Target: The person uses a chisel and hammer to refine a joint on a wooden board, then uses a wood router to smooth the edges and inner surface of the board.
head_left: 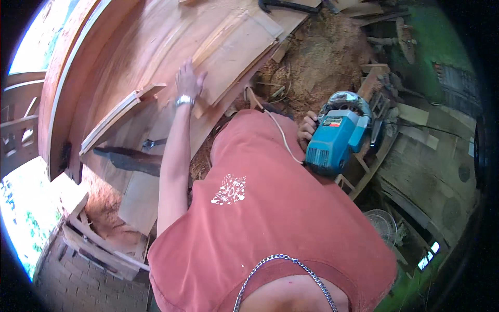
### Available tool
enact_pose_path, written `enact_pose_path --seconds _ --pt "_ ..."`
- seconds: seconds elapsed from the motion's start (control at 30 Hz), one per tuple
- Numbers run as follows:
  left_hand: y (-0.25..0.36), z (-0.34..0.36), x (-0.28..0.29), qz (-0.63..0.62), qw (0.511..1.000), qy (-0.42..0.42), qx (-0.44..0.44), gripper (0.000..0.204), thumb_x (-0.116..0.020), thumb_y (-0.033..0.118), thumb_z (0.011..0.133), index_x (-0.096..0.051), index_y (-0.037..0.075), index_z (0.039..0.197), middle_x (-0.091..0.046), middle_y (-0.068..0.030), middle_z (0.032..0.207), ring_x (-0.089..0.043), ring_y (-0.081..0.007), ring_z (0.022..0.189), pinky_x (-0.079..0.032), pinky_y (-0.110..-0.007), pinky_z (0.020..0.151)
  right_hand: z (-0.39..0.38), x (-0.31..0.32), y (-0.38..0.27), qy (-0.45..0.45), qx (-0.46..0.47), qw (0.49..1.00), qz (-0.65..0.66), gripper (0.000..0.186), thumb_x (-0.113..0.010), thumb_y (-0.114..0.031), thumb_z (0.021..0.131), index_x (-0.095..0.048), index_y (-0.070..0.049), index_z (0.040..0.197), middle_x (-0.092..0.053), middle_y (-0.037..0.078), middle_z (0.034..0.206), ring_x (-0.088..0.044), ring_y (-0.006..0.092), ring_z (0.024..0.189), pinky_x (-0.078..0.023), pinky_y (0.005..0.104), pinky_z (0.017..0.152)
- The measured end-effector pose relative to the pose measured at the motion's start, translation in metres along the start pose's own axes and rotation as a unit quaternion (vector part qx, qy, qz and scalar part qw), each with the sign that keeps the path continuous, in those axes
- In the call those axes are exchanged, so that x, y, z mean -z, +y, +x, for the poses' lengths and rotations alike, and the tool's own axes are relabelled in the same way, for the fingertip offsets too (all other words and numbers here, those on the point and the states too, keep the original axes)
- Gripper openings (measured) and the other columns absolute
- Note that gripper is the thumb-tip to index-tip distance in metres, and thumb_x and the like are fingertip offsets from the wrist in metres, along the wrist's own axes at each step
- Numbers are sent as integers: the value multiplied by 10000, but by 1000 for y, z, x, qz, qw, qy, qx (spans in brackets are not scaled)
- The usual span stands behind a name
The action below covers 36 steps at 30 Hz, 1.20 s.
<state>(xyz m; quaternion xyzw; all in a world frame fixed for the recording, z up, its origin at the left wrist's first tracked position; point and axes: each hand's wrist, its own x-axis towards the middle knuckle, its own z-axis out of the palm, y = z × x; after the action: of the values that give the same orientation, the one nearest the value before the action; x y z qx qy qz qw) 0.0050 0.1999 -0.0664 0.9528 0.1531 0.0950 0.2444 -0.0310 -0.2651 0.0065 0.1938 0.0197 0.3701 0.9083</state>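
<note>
My left hand (188, 83), with a metal watch on its wrist, lies with fingers spread on a pale wooden panel (236, 54) on the workbench. At my right side, my right hand (307, 129) has its fingers curled at the edge of a teal power saw (332, 143). The saw has a vented motor housing and a rounded silver guard (344, 99); the handle and most of my palm are hidden behind it. A pale cord (283, 132) runs from the saw across the front of my shirt. Close to my left wrist a narrow board (117, 122) stands up at a slant.
Wood shavings (322, 57) are heaped beyond the bench edge. A dark wood piece (130, 160) and a small metal tool (154, 142) lie left of my forearm. A curved wooden frame (73, 78) rises at far left. A wire fan guard (382, 226) shows at lower right.
</note>
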Motion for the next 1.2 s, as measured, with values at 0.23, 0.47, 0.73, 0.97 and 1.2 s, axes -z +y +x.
enact_pose_path --seconds 0.23,0.47,0.73,0.97,1.2 --pt "34 77 -60 87 983 -95 128 844 -593 747 866 -560 132 1442 -622 -104 1416 -563 -280 1302 -382 -501 1077 -28 -15 16 46 51 998 -5 180 -598 -202 1028 -506 -61 1092 -410 22 791 -423 155 637 -387 327 539" --pt "43 9 -73 50 990 -17 130 752 -622 721 859 -641 117 1308 -650 -104 1316 -540 -301 1303 -332 -553 1102 -60 -1 20 36 132 990 25 222 -607 -238 1014 -495 -67 1101 -397 21 810 -425 157 640 -397 320 608" --pt "118 -7 -40 -143 989 28 -19 569 -709 400 927 -580 54 1359 -603 -211 1356 -540 -387 1285 -394 -500 1113 -73 10 -2 197 26 980 -24 216 -581 -254 1014 -496 -62 1064 -385 20 766 -408 154 621 -407 306 562" --pt "313 -70 44 -329 813 -144 -459 575 -713 424 924 -604 153 1419 -525 -158 1488 -538 -382 1313 -445 -506 1104 -94 41 -18 257 -53 962 -80 242 -544 -301 1024 -517 -63 1062 -446 41 789 -455 167 641 -431 311 566" --pt "265 -75 41 -330 875 -104 -338 491 -805 411 770 -707 41 1077 -679 -165 1105 -632 -367 1031 -523 -475 926 -59 41 -5 340 -169 907 -181 294 -501 -356 1036 -542 -65 1059 -517 66 816 -508 181 664 -459 316 571"
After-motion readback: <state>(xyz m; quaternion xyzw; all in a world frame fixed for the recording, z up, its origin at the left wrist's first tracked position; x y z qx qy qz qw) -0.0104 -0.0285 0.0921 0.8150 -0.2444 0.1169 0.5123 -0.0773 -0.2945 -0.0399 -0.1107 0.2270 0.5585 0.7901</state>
